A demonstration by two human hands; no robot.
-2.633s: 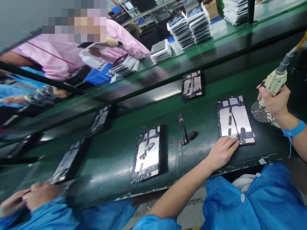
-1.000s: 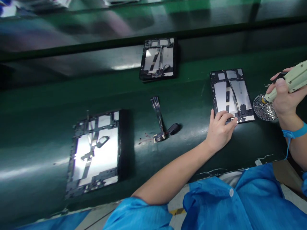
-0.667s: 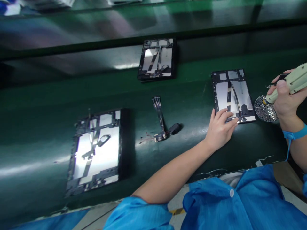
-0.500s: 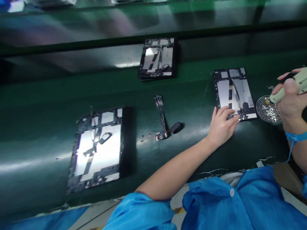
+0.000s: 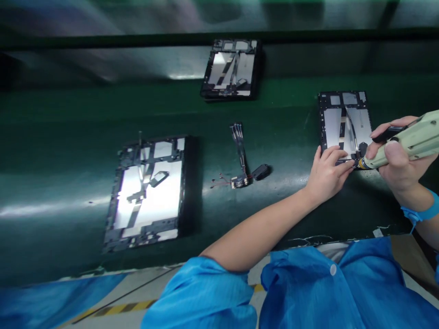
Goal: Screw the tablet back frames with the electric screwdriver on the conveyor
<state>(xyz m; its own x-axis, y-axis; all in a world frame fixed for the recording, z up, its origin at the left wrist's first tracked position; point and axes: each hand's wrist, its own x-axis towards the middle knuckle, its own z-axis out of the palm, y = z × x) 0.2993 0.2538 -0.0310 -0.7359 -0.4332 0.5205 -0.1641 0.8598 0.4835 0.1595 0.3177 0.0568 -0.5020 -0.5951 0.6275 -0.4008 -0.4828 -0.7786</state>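
In my right hand is a pale green electric screwdriver, tilted, with its yellow-collared nose at the bottom edge of an opened tablet. The bit's tip is too small to make out. My left hand lies with fingers apart on the same tablet's lower left edge. Flat cables and silvery plates show inside the black frame. The dish of screws seen earlier is hidden behind my right hand and the screwdriver.
A stack of opened tablets stands at the back. At the left lies another opened tablet, on what looks like a stack. Between it and my left arm are a small circuit board with cables and a black part. The bench is dark green.
My right hand has brought the screwdriver left from the dish of screws to the tablet's bottom edge. My left hand stays on the tablet. The view has shifted slightly.
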